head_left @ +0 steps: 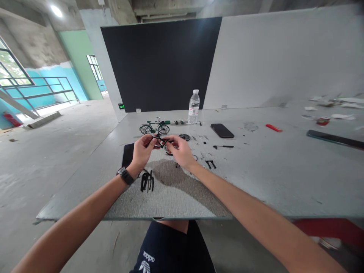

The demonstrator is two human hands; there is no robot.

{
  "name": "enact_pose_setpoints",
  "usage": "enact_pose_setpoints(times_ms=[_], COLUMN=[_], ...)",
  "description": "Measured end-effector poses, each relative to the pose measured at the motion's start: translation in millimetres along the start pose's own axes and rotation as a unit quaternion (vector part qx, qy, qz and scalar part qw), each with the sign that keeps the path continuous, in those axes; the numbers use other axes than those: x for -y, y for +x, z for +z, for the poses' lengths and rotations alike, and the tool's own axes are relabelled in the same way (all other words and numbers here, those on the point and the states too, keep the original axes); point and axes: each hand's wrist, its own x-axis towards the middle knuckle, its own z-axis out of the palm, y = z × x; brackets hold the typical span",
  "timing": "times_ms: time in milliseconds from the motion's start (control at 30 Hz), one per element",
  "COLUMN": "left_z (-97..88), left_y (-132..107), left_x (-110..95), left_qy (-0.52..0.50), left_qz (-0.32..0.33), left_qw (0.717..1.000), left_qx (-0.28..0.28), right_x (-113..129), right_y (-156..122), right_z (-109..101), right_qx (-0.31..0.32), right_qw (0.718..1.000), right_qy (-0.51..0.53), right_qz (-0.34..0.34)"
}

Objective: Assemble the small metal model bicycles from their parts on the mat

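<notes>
My left hand (143,151) and my right hand (182,152) meet above the grey mat (170,193), both pinching a small black model bicycle frame (160,141) held between them. My left wrist wears a black watch (125,175). A finished green model bicycle (154,128) stands upright on the table just beyond my hands. A loose black wheel (184,137) lies to its right. Black fork-like parts (147,181) rest on the mat under my left wrist, and another small black part (211,163) lies right of my right hand.
A water bottle (193,107) stands at the table's back. A dark phone (222,130), a thin black rod (223,146), small screws, a red lighter (273,128) and a long dark bar (335,138) lie to the right. The table's (270,178) near edge is close to my lap.
</notes>
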Motion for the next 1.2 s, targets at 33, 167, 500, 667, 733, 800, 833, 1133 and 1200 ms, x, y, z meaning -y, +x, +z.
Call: enact_pose_setpoints(times_ms=[33,167,500,667,733,800,833,1133,1200], left_z=[-0.2,-0.4,-0.1,0.3,0.6,0.8,0.8,1.2,1.1], left_y=[0,1,0,-1,-1,-1,0,0,0], left_x=[0,1,0,-2,-2,-2,-2,-4,-4], left_qy=[0.001,0.002,0.008,0.010,0.009,0.005,0.004,0.014,0.015], left_qz=[-0.001,0.001,0.004,0.001,0.004,0.007,0.008,0.009,0.006], left_qw=[1.000,1.000,1.000,1.000,1.000,1.000,1.000,1.000,1.000], left_qx=[0.000,0.000,-0.001,0.005,-0.002,-0.009,-0.013,-0.024,-0.024], right_x=[0,2,2,2,3,4,5,10,11], right_y=[0,0,-1,-1,-1,-1,-1,-1,-1], right_z=[0,-1,-2,-3,-4,-5,-5,-7,-7], right_qx=[-0.001,0.002,0.008,0.009,0.008,0.008,0.008,0.015,0.016], right_qw=[1.000,1.000,0.999,0.998,0.997,0.996,0.995,0.991,0.990], right_qy=[-0.003,-0.015,-0.038,-0.054,-0.069,-0.082,-0.087,-0.119,-0.125], right_qz=[-0.002,-0.004,-0.009,-0.026,-0.033,-0.036,-0.038,-0.059,-0.061])
